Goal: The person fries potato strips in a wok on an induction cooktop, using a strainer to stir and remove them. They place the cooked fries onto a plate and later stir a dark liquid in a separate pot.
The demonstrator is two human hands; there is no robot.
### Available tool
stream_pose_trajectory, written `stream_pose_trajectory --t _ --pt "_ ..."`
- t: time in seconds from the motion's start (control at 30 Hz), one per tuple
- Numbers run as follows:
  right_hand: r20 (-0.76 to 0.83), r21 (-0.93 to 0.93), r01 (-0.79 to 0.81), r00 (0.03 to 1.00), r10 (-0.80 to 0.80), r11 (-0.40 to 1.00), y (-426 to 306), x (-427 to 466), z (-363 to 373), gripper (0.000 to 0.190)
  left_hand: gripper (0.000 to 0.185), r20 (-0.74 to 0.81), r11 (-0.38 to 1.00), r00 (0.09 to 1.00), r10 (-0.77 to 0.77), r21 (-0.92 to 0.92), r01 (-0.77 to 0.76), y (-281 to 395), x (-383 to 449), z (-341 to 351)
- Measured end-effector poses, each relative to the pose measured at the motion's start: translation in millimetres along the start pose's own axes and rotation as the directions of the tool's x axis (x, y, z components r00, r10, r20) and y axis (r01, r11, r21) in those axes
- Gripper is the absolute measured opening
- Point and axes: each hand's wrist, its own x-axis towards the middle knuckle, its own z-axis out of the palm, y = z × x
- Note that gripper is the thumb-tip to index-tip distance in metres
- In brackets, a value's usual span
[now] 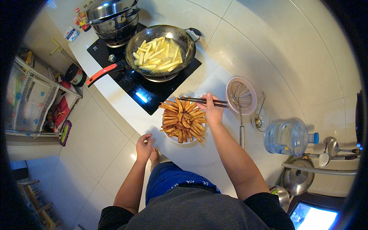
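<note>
My right hand point(214, 110) grips a pair of dark chopsticks point(191, 99). Their tips reach over the far edge of a heap of browned fried potato strips point(184, 119), fanned out in a ring. A white plate or bowl point(173, 138) holds the strips; most of it is hidden beneath them. Left of the plate, by the counter's front edge, my left hand point(145, 146) hangs with nothing in it and its fingers loosely curled apart. Beyond the plate, pale potato strips point(157, 53) lie in bubbling oil in a wok point(188, 54) with a red handle point(102, 74).
The wok stands on a black cooktop point(126, 83) beside a lidded steel pot point(115, 26). To the right are a pink bowl point(253, 99) with a wire skimmer point(241, 95), a glass bowl point(266, 122) with a small ladle, and a large water bottle point(287, 137) lying on its side.
</note>
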Motion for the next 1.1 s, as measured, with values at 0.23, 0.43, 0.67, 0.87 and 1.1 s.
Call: stream_pose_trajectory --t 0.23,0.43,0.67,0.87,1.1 --pt "-0.026 0.017 0.052 0.998 -0.051 0.999 4 -5 -5 0.031 0.021 0.018 0.997 0.999 -0.036 -0.061 0.037 1 -1 4" --pt "-0.059 -0.06 0.065 0.996 -0.069 0.996 -18 -6 -1 0.033 0.021 0.007 0.999 1.0 -0.004 -0.033 0.004 -6 1 2" --pt "-0.017 -0.16 0.056 0.998 -0.06 0.986 -19 5 6 0.032 0.02 0.007 0.999 1.0 -0.008 -0.038 0.008 -1 0 3" --pt "-0.06 -0.113 0.038 0.997 -0.045 0.993 -12 4 13 0.028 0.022 0.004 1.0 1.0 -0.012 -0.021 0.012 -1 -1 -1" --pt "-0.031 -0.066 0.091 0.995 -0.094 0.994 -17 1 -3 0.028 0.022 -0.007 1.0 1.0 -0.002 -0.031 0.002 1 0 1"
